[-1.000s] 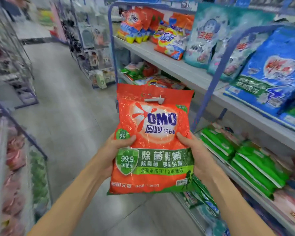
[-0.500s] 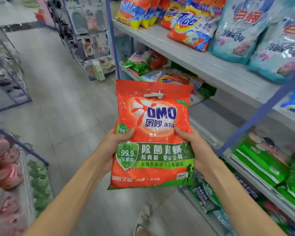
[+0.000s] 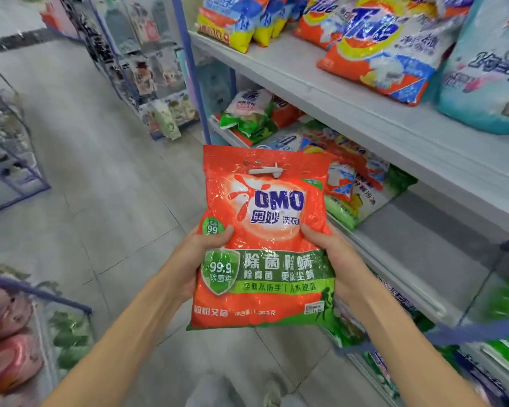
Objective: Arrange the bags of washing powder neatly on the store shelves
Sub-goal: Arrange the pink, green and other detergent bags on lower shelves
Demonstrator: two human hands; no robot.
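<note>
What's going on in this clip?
A person stands in a shop aisle holding an orange OMO washing powder bag upright in front of them. The left hand grips its left edge and the right hand grips its right edge, thumbs on the front. The bag is not yet on a shelf. To the right, Tide bags lie on the upper shelf, and the middle shelf has a bare stretch beside other bags.
</note>
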